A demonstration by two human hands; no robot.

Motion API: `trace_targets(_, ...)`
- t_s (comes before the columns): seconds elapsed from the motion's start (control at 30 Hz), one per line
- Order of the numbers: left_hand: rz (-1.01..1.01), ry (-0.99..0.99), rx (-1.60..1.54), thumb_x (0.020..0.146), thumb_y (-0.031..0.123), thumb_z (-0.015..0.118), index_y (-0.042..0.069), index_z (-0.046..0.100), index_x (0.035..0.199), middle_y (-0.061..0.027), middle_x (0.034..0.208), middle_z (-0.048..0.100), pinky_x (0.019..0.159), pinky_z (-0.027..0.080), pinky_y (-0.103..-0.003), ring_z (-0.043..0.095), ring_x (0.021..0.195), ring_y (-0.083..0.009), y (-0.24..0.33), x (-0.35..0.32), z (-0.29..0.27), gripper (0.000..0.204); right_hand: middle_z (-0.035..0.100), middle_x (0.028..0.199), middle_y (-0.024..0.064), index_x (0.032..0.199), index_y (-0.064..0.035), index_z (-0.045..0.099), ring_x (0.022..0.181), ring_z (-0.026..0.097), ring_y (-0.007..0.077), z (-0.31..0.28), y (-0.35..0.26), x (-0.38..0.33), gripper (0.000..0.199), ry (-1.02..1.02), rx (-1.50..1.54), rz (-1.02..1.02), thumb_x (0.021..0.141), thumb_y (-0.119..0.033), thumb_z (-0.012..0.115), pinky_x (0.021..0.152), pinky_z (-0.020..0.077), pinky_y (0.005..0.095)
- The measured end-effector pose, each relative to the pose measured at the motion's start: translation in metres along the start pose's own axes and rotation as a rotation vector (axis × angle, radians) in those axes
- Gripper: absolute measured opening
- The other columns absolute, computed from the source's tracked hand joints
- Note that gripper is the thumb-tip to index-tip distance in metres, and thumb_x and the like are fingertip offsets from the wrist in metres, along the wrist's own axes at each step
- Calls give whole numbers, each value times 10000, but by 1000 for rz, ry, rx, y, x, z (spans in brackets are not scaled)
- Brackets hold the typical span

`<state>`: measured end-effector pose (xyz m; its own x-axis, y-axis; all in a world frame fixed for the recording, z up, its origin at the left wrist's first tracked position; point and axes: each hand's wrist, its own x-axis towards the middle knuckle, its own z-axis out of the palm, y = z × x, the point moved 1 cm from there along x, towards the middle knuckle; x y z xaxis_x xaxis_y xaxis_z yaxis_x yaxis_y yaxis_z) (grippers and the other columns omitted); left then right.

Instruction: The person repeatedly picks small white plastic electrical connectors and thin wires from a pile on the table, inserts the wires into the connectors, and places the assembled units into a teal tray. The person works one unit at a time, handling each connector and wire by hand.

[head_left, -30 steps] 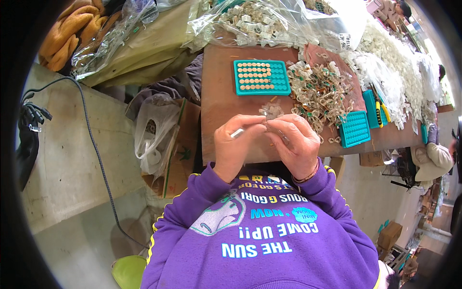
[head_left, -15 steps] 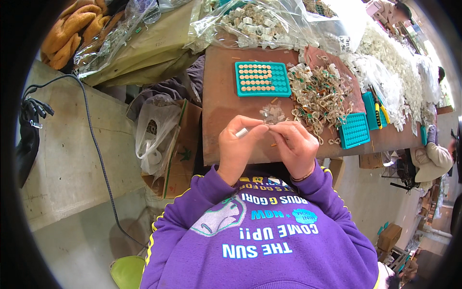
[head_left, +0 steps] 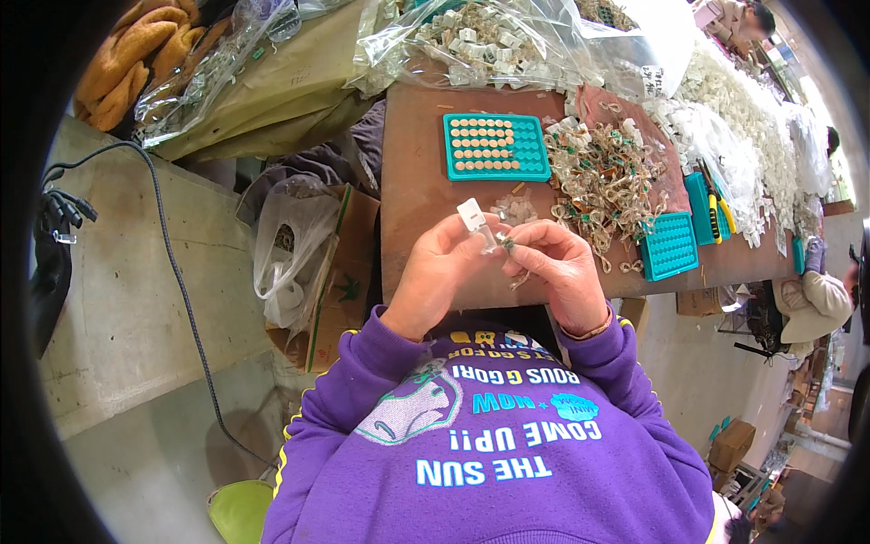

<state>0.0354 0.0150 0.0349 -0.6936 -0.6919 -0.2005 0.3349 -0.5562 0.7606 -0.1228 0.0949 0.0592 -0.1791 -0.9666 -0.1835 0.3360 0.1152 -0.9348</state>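
Over the near edge of the brown table [head_left: 412, 199], both hands are close together in front of my chest. My left hand [head_left: 430, 276] is closed on a small white plastic case [head_left: 470, 214] with a clear part at its lower end. Between the fingertips of my right hand [head_left: 564, 272] is a small green part with wires [head_left: 508, 244], just right of the case. Fingers hide some of both pieces. Beyond the hands lies a little heap of clear plastic pieces [head_left: 517, 208].
A teal tray [head_left: 535, 172] partly filled with round discs lies beyond the hands. Right of it is a pile of wired parts [head_left: 603, 172], then another teal tray [head_left: 669, 249] and yellow-handled pliers [head_left: 726, 216]. Bags of white pieces [head_left: 489, 45] line the far side.
The hands have drawn slightly apart. The white case has turned upright in my left hand, and the green part with wires now shows in my right fingertips.
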Motion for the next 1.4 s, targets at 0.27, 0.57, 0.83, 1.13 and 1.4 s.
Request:
trace_targets(0.27, 219, 53, 394, 885, 74, 716, -8, 653, 1124, -5, 1058, 657, 827, 487, -226, 612, 909, -67, 1, -4, -6, 261, 659, 830, 26, 989, -23, 629, 712, 636, 103, -2, 0, 3, 139, -13, 159, 178, 919, -133, 677, 649, 489, 234)
trace_targets(0.57, 285, 29, 445, 875, 23, 712, 11, 662, 1078, 12, 1014, 645, 816, 480, -212, 602, 923, -58, -5, 1, -8, 209, 663, 850, 24, 997, -19, 642, 711, 640, 98, -2, 6, 6, 168, 11, 248, 157, 907, -149, 697, 629, 479, 209)
trace_targets(0.83, 257, 116, 175, 829, -14, 730, 32, 598, 1061, -1, 961, 636, 819, 495, -232, 607, 911, -75, -10, 4, -4, 270, 659, 833, 23, 971, -13, 647, 708, 634, 103, -2, 4, 5, 148, 34, 159, 180, 896, -129, 700, 636, 485, 223)
trace_targets(1.13, 231, 70, 258, 843, -9, 731, 54, 564, 992, -1, 932, 632, 783, 499, -214, 615, 864, -71, -7, 5, -2, 232, 662, 836, 16, 962, -5, 654, 688, 620, 94, 7, -6, 1, 138, 42, -79, 95, 875, -97, 708, 658, 513, 234)
trace_targets(1.4, 76, -207, 104, 833, -18, 730, 38, 584, 955, -17, 903, 636, 767, 510, -231, 626, 832, -84, 2, 0, 3, 198, 666, 809, 41, 846, -28, 603, 728, 638, 120, -13, -5, 13, 179, -190, 127, 311, 776, -60, 765, 675, 490, 240)
